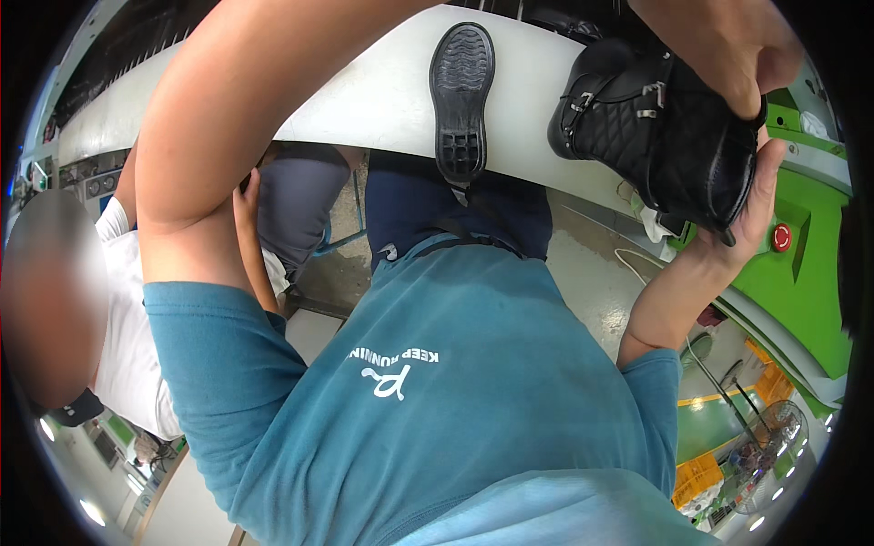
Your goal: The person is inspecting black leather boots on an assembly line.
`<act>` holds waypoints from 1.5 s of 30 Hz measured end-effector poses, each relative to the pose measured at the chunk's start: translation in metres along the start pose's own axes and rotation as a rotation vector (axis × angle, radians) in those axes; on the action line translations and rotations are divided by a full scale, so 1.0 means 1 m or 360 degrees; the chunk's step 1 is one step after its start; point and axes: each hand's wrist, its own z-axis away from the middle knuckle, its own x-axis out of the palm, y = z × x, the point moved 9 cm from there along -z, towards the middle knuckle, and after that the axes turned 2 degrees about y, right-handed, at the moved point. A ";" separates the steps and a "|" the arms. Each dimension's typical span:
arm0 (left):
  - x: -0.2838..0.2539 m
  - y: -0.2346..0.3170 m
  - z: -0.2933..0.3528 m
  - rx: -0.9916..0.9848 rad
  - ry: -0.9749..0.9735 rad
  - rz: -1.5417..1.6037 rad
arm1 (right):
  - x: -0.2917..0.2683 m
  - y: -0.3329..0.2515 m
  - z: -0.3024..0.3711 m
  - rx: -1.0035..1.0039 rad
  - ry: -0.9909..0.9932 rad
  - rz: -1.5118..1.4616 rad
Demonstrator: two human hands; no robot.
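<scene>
A black ankle boot with quilted sides, straps and small metal buckles is held between my hands at the right, over the edge of the white worktable. My left arm reaches across the top, and my left hand grips the boot's edge at its far right; some of its fingers are hidden. From below, my right hand is wrapped round the same end of the boot, thumb and fingers partly behind it. A loose black shoe sole lies tread up on the worktable, one end at the near edge.
At the right stands a green machine with a red push button. A co-worker in a white shirt sits close on my left. More dark items are along the table's far side. A fan stands at the lower right.
</scene>
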 end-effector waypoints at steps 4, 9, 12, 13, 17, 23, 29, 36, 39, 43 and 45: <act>0.008 0.000 -0.011 0.0135 0.0044 -0.0027 | -0.016 0.003 0.008 -0.0235 -0.0027 0.0156; 0.017 -0.005 -0.019 0.0258 0.0100 -0.0097 | -0.067 -0.005 0.044 -0.0554 0.1043 0.0816; 0.026 -0.005 -0.025 0.0345 0.0131 -0.0122 | -0.048 0.011 0.029 -0.0423 0.0454 0.0287; 0.029 -0.004 -0.027 0.0377 0.0142 -0.0128 | -0.053 0.020 0.035 -0.0427 0.0466 0.0286; 0.044 -0.002 -0.037 0.0533 0.0191 -0.0148 | -0.111 0.061 0.071 -0.0345 0.1031 0.0224; 0.010 -0.011 -0.016 0.0630 0.0595 -0.0061 | -0.121 0.067 0.067 -0.0258 0.0890 0.0910; 0.006 0.016 0.005 0.0547 0.0653 0.0108 | -0.093 0.040 0.065 -0.0318 0.0961 0.1467; 0.015 0.033 0.014 0.0022 0.0486 0.0126 | 0.039 -0.025 0.031 -0.1007 0.0236 0.1871; 0.010 0.012 0.023 -0.0497 0.0398 -0.0006 | 0.026 -0.021 0.055 -0.0884 0.0323 0.1671; 0.006 -0.010 0.060 -0.0894 0.0857 0.0379 | 0.046 -0.001 0.070 -0.1116 0.0173 0.1530; 0.005 -0.006 0.057 -0.0409 0.0762 0.0191 | 0.063 0.005 0.072 -0.1126 0.0043 0.1488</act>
